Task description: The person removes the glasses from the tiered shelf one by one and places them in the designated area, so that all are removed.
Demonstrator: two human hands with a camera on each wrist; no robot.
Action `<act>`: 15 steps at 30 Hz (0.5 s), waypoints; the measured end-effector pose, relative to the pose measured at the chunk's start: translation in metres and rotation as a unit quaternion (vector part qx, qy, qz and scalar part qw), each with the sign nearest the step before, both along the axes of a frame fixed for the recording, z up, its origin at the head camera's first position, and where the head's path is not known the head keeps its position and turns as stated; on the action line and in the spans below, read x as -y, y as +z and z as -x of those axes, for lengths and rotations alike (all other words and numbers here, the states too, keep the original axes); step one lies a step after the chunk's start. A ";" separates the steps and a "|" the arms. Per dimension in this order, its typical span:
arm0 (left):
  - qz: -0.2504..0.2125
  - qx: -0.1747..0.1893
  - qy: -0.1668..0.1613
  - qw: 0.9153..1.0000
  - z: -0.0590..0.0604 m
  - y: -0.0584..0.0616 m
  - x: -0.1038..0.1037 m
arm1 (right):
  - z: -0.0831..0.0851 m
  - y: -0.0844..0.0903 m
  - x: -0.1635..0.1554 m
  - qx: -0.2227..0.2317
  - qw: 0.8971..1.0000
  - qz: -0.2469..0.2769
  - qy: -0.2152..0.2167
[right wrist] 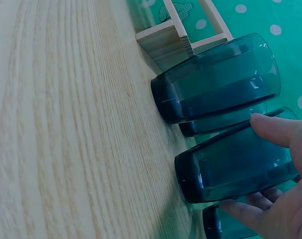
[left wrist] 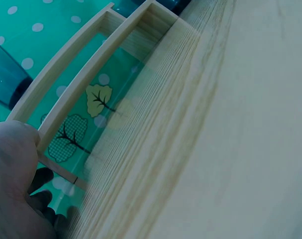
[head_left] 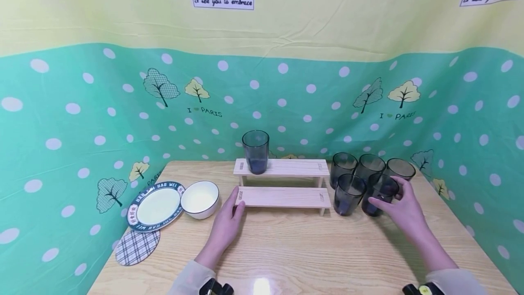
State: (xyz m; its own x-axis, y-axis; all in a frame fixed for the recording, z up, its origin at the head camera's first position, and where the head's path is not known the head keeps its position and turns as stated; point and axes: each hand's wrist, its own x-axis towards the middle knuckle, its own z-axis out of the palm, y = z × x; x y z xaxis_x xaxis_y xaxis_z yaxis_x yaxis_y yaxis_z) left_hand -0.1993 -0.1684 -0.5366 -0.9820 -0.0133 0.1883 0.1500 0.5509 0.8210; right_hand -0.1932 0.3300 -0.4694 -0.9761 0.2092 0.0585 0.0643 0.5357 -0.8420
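Observation:
My right hand (head_left: pixel 403 208) grips a dark tinted drinking glass (head_left: pixel 380 195) at the front right of a glass cluster, thumb on the near side, fingers round the far side. In the right wrist view this held glass (right wrist: pixel 235 164) stands next to another glass (right wrist: pixel 215 82). My left hand (head_left: pixel 227 217) holds the left end of the lower tier (head_left: pixel 284 197) of a two-tier wooden rack, thumb at its front corner. The left wrist view shows the thumb against the rack's end (left wrist: pixel 66 102) and dark fingers below. One glass (head_left: pixel 256 151) stands upright on the left of the upper tier (head_left: pixel 294 167).
More upright glasses (head_left: pixel 344 167) stand close together right of the rack. Left of my left hand is a white bowl (head_left: pixel 200 197), beside a blue-rimmed plate (head_left: pixel 137 217) and a checked round coaster (head_left: pixel 137 247). A polka-dot cloth (head_left: pixel 282 90) hangs behind and beside the wooden table (head_left: pixel 294 249).

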 end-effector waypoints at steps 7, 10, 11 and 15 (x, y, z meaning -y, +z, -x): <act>0.000 0.001 -0.001 1.000 0.001 0.000 0.000 | -0.002 0.001 0.002 0.001 1.000 -0.002 0.008; -0.001 0.001 0.000 1.000 0.001 0.000 0.000 | -0.002 0.001 0.003 -0.003 1.000 -0.005 0.011; -0.002 0.000 0.000 1.000 0.001 0.000 0.000 | -0.002 0.001 0.003 -0.004 1.000 -0.007 0.013; 0.000 -0.001 -0.001 1.000 0.002 -0.002 0.001 | -0.002 0.002 0.002 -0.003 1.000 -0.004 0.023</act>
State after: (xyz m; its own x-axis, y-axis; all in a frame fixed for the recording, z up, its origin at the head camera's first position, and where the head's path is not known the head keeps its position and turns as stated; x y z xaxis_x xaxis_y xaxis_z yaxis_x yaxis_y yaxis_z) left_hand -0.2008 -0.1691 -0.5388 -0.9818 -0.0119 0.1894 0.1517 0.5503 0.8211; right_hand -0.1912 0.3278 -0.4673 -0.9844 0.1633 0.0654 0.0348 0.5455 -0.8374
